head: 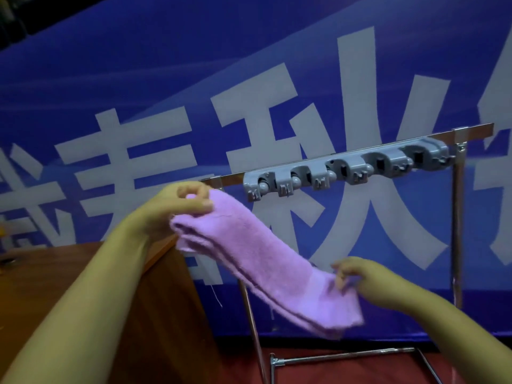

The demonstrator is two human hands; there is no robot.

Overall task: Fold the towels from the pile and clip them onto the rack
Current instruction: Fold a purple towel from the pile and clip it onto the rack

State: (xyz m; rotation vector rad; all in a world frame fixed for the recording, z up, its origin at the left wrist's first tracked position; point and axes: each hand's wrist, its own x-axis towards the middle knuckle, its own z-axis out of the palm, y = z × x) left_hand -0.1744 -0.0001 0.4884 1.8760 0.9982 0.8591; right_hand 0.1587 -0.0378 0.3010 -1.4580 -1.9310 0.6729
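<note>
left hand (pixel 180 206) fingers pinch the top end of the folded purple towel (pixel 257 261), right hand (pixel 357 278) fingers grip the lower end. it's held in the air just beside the rack's grey clip strip (pixel 346 169). folding looks done; next is probably pushing that top end into the nearest clip.

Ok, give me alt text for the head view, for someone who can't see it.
Two bare hands hold a folded purple towel in the air, left hand pinching its upper end, right hand its lower end. Behind it stands a metal rack with an empty grey clip strip, before a blue banner.
</note>
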